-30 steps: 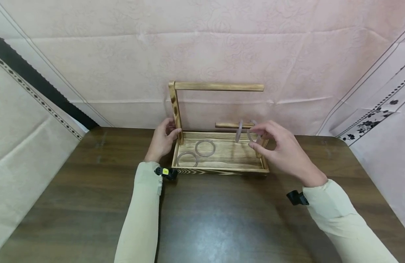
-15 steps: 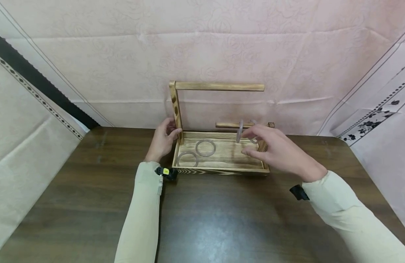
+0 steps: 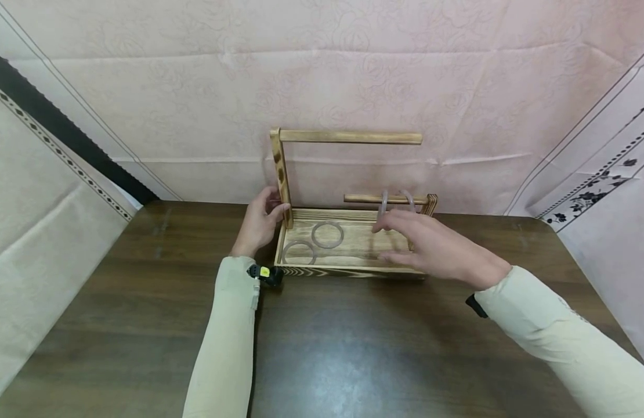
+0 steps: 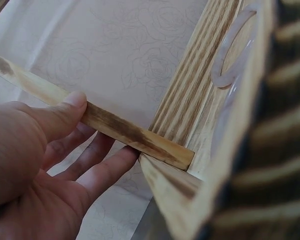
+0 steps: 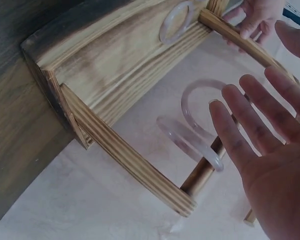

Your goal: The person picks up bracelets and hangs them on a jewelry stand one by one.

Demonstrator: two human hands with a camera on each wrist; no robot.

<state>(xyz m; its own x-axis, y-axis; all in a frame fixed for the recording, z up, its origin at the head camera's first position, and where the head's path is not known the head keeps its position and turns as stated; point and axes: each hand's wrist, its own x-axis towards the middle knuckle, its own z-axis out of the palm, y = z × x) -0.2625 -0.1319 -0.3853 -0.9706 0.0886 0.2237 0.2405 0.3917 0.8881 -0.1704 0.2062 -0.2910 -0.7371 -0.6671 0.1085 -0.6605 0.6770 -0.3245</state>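
Observation:
My left hand (image 3: 259, 223) grips the left post (image 3: 282, 171) of a wooden bangle stand, thumb on one side and fingers on the other. That post carries a long upper rod (image 3: 350, 137). Two translucent, pale lilac bangles (image 5: 185, 107) hang on the shorter lower rod (image 3: 361, 198), which joins the right post (image 5: 125, 150). Over the right part of the stand's tray (image 3: 364, 252), my right hand (image 3: 437, 247) holds nothing, its fingers spread in the right wrist view. Two more bangles (image 3: 328, 247) lie flat at the left of the tray.
The stand sits at the back of a dark brown wooden table (image 3: 332, 342), close to a pale patterned cloth (image 3: 348, 75) hanging behind. Cloth panels also flank the table on both sides. The upper rod's right end stands free.
My right hand has let go of a bangle, now hanging on the lower rod beside the other, and moved down and left with fingers opened. My left hand stays on the post.

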